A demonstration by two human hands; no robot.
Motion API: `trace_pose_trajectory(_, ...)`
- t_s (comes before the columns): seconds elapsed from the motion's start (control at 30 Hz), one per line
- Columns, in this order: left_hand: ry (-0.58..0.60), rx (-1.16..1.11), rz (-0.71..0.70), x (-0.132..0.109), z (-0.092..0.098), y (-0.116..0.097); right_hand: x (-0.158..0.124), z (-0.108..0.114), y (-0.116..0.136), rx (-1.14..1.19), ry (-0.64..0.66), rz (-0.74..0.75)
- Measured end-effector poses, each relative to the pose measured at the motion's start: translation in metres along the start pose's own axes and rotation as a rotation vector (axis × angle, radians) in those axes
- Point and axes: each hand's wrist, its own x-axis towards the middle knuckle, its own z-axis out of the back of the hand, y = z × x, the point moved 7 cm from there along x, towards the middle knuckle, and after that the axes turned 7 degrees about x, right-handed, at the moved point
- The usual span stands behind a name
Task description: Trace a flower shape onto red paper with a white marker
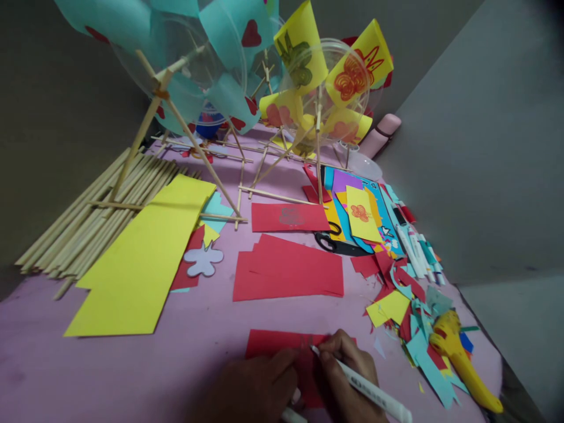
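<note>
My right hand (350, 370) grips a white marker (374, 393), its tip on a red paper strip (268, 342) at the table's near edge. Faint dark lines show on the strip by the tip. My left hand (259, 385) lies on the strip's left part with its fingers curled. A white piece (293, 416) pokes out from under those fingers; its kind is mostly hidden. Just beyond lie stacked red papers (291, 273) and a red strip with a dark drawing (289, 217). A grey butterfly-shaped cutout (203, 259) is to the left.
Yellow sheets (132, 264) and a pile of wooden sticks (101, 211) lie left. Stick-framed wheels with blue paper (233, 35) and yellow paper (304, 47) stand behind. Right are black scissors (328, 239), paper scraps (392, 308), several markers (414, 252) and a yellow glue gun (462, 364).
</note>
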Motion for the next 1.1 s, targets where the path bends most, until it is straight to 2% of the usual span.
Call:
trace_pose_trajectory(0.07,-0.019,0.01,-0.017,-0.001,-0.001,0.0,0.0,0.0,-0.001,-0.009,0.005,0.0)
trace_pose_trajectory(0.23,0.018,-0.005,0.014,-0.002,-0.005,0.003,0.0,0.002,0.002,-0.047,-0.013,0.017)
trace_pose_trajectory(0.47,-0.003,0.003,0.006,-0.001,0.004,0.0,-0.002,0.001,0.005,-0.054,-0.008,0.029)
trace_pose_trajectory(0.67,-0.02,0.012,0.007,0.0,-0.003,0.002,-0.001,0.001,0.006,-0.022,-0.013,0.006)
trace_pose_trajectory(0.77,-0.051,-0.004,-0.009,0.0,-0.002,0.002,-0.002,0.005,0.008,0.043,-0.127,0.008)
trace_pose_trajectory(0.87,0.003,-0.033,0.001,0.001,0.0,0.002,-0.005,0.008,0.011,0.12,-0.241,0.017)
trace_pose_trajectory(0.97,0.041,-0.025,0.015,0.002,0.002,0.001,-0.006,0.003,0.011,0.124,-0.23,-0.029)
trace_pose_trajectory(1.1,0.03,-0.015,0.016,0.001,0.001,0.001,-0.006,0.0,0.011,0.105,-0.199,-0.042)
